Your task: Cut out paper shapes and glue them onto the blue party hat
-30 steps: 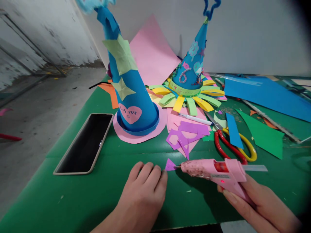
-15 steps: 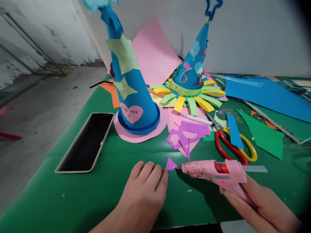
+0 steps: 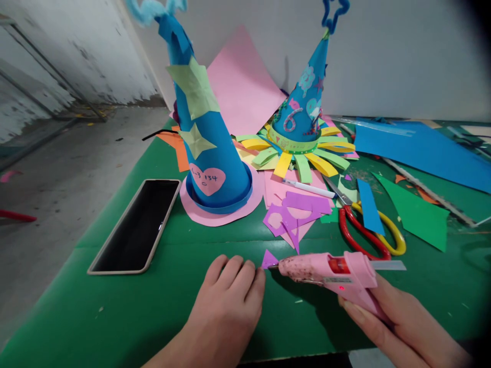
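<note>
My right hand (image 3: 399, 312) is wrapped round the handle of a pink hot glue gun (image 3: 326, 271). Its metal nozzle touches a small purple paper piece (image 3: 269, 259) on the table. My left hand (image 3: 228, 306) rests with curled fingers at the left edge of that piece, seeming to pinch its corner; the fingertips are hidden. Just beyond lie purple paper scraps (image 3: 287, 220) on pink paper. A tall blue cone hat (image 3: 215, 148) with pale green stars, a pink heart and a pink brim stands behind my left hand.
Left of the hat lies a phone (image 3: 134, 225). A second blue cone hat (image 3: 303, 102) with a looped paper brim stands farther back. To the right are scissors (image 3: 364, 237), a white pen (image 3: 310, 188), green paper (image 3: 418, 209) and a blue sheet (image 3: 425, 148) on the green table (image 3: 161, 301).
The glue gun in my right hand has moved slightly left, its nozzle now over the purple paper piece. My left hand has stayed in place.
</note>
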The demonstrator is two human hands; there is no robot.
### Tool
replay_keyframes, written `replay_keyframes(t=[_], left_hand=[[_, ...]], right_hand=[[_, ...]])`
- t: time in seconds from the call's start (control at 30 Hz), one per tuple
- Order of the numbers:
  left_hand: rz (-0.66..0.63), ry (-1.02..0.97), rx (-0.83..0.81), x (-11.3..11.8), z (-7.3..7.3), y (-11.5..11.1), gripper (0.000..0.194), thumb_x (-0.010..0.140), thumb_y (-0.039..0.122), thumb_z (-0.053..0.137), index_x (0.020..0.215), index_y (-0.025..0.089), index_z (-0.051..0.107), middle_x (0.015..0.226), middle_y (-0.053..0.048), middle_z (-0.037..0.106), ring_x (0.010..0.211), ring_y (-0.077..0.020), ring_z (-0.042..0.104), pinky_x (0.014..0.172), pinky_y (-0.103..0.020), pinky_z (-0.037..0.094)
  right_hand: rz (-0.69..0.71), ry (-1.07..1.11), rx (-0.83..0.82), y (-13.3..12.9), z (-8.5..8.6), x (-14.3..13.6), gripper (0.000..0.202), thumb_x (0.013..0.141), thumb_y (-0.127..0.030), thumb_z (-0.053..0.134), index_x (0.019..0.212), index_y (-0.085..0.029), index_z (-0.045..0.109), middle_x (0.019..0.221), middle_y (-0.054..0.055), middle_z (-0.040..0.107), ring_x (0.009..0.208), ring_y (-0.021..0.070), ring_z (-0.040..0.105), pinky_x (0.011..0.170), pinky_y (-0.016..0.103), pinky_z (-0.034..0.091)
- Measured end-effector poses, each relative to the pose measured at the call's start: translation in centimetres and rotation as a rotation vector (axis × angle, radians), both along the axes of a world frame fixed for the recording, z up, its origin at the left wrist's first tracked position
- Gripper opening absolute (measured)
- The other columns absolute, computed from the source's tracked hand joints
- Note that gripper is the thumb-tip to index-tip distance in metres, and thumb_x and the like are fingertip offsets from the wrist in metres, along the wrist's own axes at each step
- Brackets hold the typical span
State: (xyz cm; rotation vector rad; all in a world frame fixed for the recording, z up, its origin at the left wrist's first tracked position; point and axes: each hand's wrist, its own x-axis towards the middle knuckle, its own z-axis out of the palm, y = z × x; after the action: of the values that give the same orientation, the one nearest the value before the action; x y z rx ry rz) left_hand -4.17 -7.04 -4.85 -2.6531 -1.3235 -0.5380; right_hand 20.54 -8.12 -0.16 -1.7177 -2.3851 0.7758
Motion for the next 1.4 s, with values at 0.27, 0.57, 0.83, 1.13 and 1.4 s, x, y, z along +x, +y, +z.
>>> replay_keyframes(t=[0.27,0.57,0.83,1.13,1.4], left_hand=[[-0.001,-0.004,0.008,0.0,0.1,0.0,0.019,0.076,0.018,0.049,0.09,0.016,0.062,0.087,-0.008,0.061,0.084,-0.0248,0.051,0.08,-0.045,0.036],[0.0,0.027,-0.014,-0.1,-0.2,-0.2,0.022,0.077,0.023,0.049,0.095,0.017,0.061,0.091,-0.007,0.061,0.087,-0.0249,0.05,0.083,-0.045,0.034],[0.002,0.053,-0.01,-0.2,-0.3,-0.2,0.024,0.078,0.026,0.048,0.096,0.018,0.06,0.09,-0.006,0.06,0.089,-0.0247,0.049,0.083,-0.044,0.033],[0.012,0.052,0.014,-0.1,-0.4,-0.1,0.021,0.075,0.025,0.052,0.093,0.018,0.06,0.087,-0.005,0.06,0.087,-0.0234,0.048,0.083,-0.043,0.032],[0.023,0.037,0.039,0.0,-0.3,0.0,0.018,0.074,0.025,0.053,0.089,0.019,0.061,0.085,-0.004,0.061,0.085,-0.0223,0.048,0.082,-0.041,0.031]], right_hand=[[-0.028,0.004,0.008,-0.4,-0.1,1.3,0.038,0.083,-0.033,0.044,0.12,-0.027,0.04,0.101,0.003,0.064,0.084,0.0201,0.063,0.07,0.023,0.053],[-0.043,0.147,0.013,0.4,-1.2,0.1,0.022,0.086,-0.031,0.039,0.107,-0.025,0.042,0.086,0.002,0.062,0.065,0.0145,0.06,0.057,0.022,0.05],[-0.019,0.15,0.08,0.7,-0.5,0.0,0.025,0.084,-0.029,0.043,0.108,-0.025,0.041,0.078,0.0,0.061,0.061,0.0133,0.058,0.053,0.019,0.048],[-0.029,0.203,-0.048,1.2,-1.1,-0.5,0.032,0.086,-0.031,0.038,0.118,-0.024,0.035,0.098,0.004,0.059,0.078,0.0159,0.057,0.067,0.023,0.049],[-0.031,0.134,0.041,0.7,-1.0,0.0,0.033,0.085,-0.031,0.039,0.117,-0.024,0.036,0.095,0.004,0.061,0.076,0.0157,0.06,0.06,0.02,0.05]])
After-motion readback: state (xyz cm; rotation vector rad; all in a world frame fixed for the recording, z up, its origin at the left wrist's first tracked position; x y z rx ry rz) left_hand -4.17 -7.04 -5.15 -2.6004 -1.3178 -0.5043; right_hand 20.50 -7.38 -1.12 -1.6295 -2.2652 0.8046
